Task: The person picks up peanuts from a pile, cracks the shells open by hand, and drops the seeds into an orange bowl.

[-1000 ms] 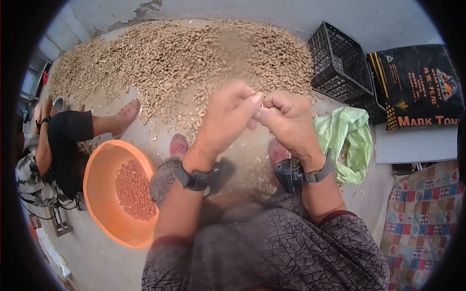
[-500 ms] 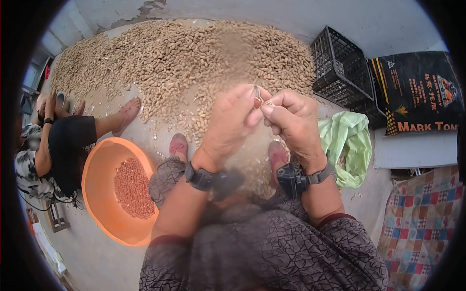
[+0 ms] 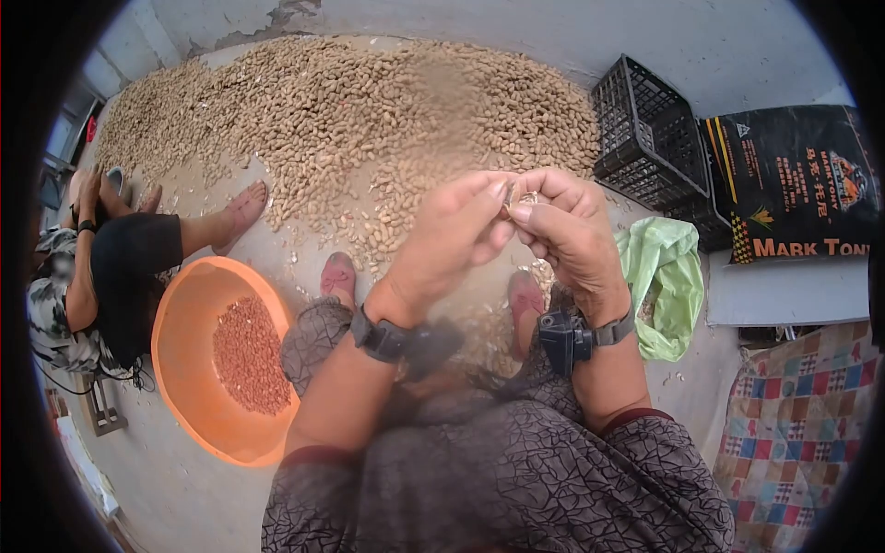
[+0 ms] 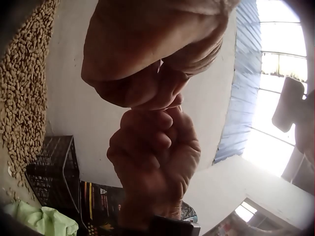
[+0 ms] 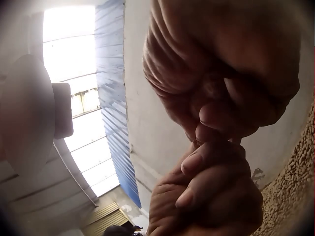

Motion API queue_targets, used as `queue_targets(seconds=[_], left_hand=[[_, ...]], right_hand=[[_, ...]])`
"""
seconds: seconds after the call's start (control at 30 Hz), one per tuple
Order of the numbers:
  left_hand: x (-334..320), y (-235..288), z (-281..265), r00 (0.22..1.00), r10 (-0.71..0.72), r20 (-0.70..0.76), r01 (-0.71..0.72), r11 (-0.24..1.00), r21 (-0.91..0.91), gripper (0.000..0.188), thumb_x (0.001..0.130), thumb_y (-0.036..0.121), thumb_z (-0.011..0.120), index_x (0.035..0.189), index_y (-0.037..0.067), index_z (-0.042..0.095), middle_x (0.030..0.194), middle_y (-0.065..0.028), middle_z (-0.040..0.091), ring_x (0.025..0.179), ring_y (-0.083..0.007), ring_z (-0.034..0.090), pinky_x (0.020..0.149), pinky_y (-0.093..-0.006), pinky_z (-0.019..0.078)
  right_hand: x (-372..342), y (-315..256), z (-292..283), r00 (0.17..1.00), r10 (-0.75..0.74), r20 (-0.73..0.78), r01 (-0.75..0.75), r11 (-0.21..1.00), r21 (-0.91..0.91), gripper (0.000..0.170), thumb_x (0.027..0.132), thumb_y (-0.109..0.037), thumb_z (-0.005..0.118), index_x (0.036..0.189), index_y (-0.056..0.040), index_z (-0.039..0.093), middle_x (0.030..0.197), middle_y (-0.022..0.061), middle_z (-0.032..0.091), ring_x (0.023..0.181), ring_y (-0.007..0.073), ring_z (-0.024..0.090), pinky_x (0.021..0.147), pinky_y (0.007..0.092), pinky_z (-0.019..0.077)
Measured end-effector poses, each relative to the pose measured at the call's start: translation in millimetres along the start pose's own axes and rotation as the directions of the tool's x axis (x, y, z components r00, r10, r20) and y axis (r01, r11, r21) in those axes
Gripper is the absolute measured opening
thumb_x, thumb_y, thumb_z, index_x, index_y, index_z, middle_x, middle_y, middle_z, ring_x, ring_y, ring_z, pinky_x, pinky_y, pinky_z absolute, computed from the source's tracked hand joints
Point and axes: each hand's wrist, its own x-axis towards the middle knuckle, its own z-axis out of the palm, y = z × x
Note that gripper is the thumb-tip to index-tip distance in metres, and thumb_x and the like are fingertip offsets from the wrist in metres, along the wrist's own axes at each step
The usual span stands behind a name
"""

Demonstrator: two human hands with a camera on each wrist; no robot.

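Observation:
In the head view, my left hand point(image 3: 444, 241) and right hand point(image 3: 579, 241) meet fingertip to fingertip above the floor. The right thumb and fingers pinch a pale, broken peanut shell point(image 3: 525, 198). The left thumb and index finger close on the peanut's other side, where a small dark part shows. Both wrist views show the fingertips touching, the left hand point(image 4: 152, 44) above the right hand point(image 4: 152, 162) in the left one; the peanut itself is hidden there. An orange basin point(image 3: 189, 405) with red kernels point(image 3: 249, 355) stands at the left.
A broad heap of unshelled peanuts point(image 3: 323, 120) lies along the wall. At the right are a black crate point(image 3: 645, 138), a green bag point(image 3: 659, 286), a black printed sack point(image 3: 793, 184) and patchwork cloth point(image 3: 797, 424). Another person point(image 3: 134, 258) sits at the left.
The hands have come together and shifted slightly right. A red kernel seen half a second ago at the left fingertips is now mostly covered, while an opened shell shows in the right fingers.

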Motion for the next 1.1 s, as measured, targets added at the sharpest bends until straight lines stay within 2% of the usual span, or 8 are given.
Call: queue_targets(seconds=[0.33, 0.4, 0.5, 0.53, 0.63, 0.7, 0.83, 1.1], left_hand=[[-2.2, -0.2, -6.6, 0.979, -0.134, -0.156, 0.129, 0.991, -0.045, 0.027, 0.094, 0.021, 0.043, 0.099, -0.003, 0.055, 0.067, -0.0046, 0.055, 0.048, -0.0052, 0.041, 0.040, -0.0149, 0.0280], [-1.9, -1.1, -11.1, 0.963, -0.162, -0.217, 0.160, 0.987, -0.027, 0.027, 0.094, 0.020, 0.043, 0.099, -0.003, 0.056, 0.067, -0.0043, 0.055, 0.047, -0.0054, 0.040, 0.040, -0.0149, 0.0278], [-2.3, -0.6, -15.0, 0.955, -0.074, -0.287, 0.090, 0.995, 0.044, 0.027, 0.093, 0.017, 0.043, 0.102, -0.004, 0.056, 0.066, -0.0032, 0.055, 0.046, -0.0047, 0.039, 0.040, -0.0150, 0.0283], [-4.1, 0.8, -16.5, 0.970, -0.021, -0.241, 0.034, 0.998, 0.051, 0.025, 0.093, 0.016, 0.044, 0.102, -0.004, 0.056, 0.066, -0.0032, 0.055, 0.045, -0.0041, 0.038, 0.040, -0.0149, 0.0286], [-7.4, 6.8, -15.1, 0.987, 0.021, -0.162, -0.010, 0.998, 0.066, 0.022, 0.090, 0.012, 0.044, 0.100, -0.002, 0.057, 0.065, -0.0019, 0.055, 0.047, -0.0039, 0.041, 0.044, -0.0163, 0.0321], [-7.7, 10.2, -10.8, 0.992, 0.014, -0.126, -0.004, 0.997, 0.077, 0.020, 0.087, 0.010, 0.045, 0.097, -0.001, 0.058, 0.064, -0.0007, 0.055, 0.050, -0.0043, 0.043, 0.047, -0.0177, 0.0355], [-8.6, 9.9, -3.4, 0.991, -0.024, -0.130, 0.059, 0.962, 0.268, 0.019, 0.087, 0.008, 0.046, 0.099, -0.001, 0.058, 0.063, 0.0006, 0.054, 0.049, -0.0039, 0.044, 0.048, -0.0172, 0.0364], [-8.0, 2.2, 5.4, 0.994, 0.030, -0.106, 0.025, 0.873, 0.486, 0.013, 0.086, 0.006, 0.052, 0.092, -0.003, 0.060, 0.076, -0.0043, 0.063, 0.059, -0.0061, 0.055, 0.052, -0.0186, 0.0408]], right_hand=[[-3.3, 0.7, 5.7, 0.961, -0.261, -0.087, 0.236, 0.945, -0.227, 0.007, 0.081, -0.008, 0.059, 0.081, -0.0012, 0.062, 0.068, 0.0018, 0.062, 0.058, 0.0073, 0.056, 0.052, 0.0188, 0.0415], [-4.2, -0.6, -3.4, 0.993, -0.119, -0.010, 0.113, 0.965, -0.238, 0.013, 0.079, -0.010, 0.060, 0.085, 0.0013, 0.063, 0.056, -0.0021, 0.052, 0.045, 0.0011, 0.039, 0.041, 0.0168, 0.0289], [-6.5, 0.0, -17.8, 0.934, 0.062, 0.352, 0.055, 0.948, -0.313, 0.020, 0.083, -0.017, 0.058, 0.087, 0.0021, 0.064, 0.055, -0.0012, 0.052, 0.044, 0.0021, 0.039, 0.041, 0.0170, 0.0285], [-5.8, 0.6, -16.7, 0.935, 0.062, 0.350, 0.054, 0.948, -0.313, 0.020, 0.083, -0.017, 0.058, 0.087, 0.0021, 0.064, 0.055, -0.0012, 0.052, 0.044, 0.0021, 0.039, 0.041, 0.0170, 0.0285], [-2.8, 0.4, -9.4, 0.979, 0.080, 0.186, -0.007, 0.931, -0.366, 0.030, 0.087, -0.025, 0.055, 0.091, 0.0032, 0.064, 0.054, 0.0003, 0.052, 0.043, 0.0025, 0.038, 0.040, 0.0174, 0.0283], [-0.4, -1.0, -7.2, 0.987, 0.149, 0.066, -0.123, 0.947, -0.298, 0.030, 0.087, -0.028, 0.055, 0.071, -0.0045, 0.064, 0.051, -0.0004, 0.054, 0.045, 0.0053, 0.047, 0.040, 0.0203, 0.0338], [4.4, 10.6, -5.0, 0.984, 0.168, 0.053, -0.138, 0.922, -0.361, 0.037, 0.091, -0.034, 0.049, 0.085, 0.0006, 0.063, 0.054, 0.0032, 0.055, 0.040, 0.0037, 0.042, 0.036, 0.0172, 0.0297], [14.0, 29.9, -1.8, 0.953, 0.278, -0.120, -0.274, 0.961, 0.048, 0.044, 0.094, -0.039, 0.040, 0.090, 0.0006, 0.058, 0.063, 0.0027, 0.054, 0.040, 0.0047, 0.043, 0.032, 0.0159, 0.0270]])
